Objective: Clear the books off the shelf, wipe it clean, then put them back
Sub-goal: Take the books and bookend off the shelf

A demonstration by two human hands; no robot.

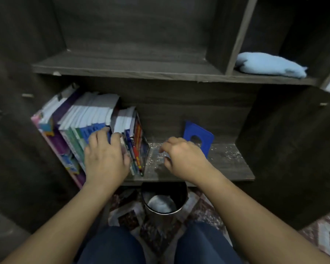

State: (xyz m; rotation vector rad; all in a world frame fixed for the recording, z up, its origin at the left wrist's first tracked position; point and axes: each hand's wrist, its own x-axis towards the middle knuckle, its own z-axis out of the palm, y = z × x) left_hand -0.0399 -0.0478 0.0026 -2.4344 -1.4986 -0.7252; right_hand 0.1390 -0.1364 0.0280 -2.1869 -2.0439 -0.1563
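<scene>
A row of books point(78, 121) leans to the left on the left half of the lower shelf point(227, 162). My left hand point(105, 155) rests on the spines near the middle of the row, its fingertips hooked over the tops of the books. My right hand point(183, 155) hovers over the bare, dusty right half of the shelf with loosely curled fingers and holds nothing. A blue bookend point(198, 135) stands just behind my right hand. A folded light blue cloth point(271, 64) lies in the upper right compartment.
The upper shelf board point(122, 68) juts out above the books. A round metal bin point(163, 201) stands on the patterned carpet point(328, 233) under the shelf edge, between my knees. Dark cabinet walls close in on both sides.
</scene>
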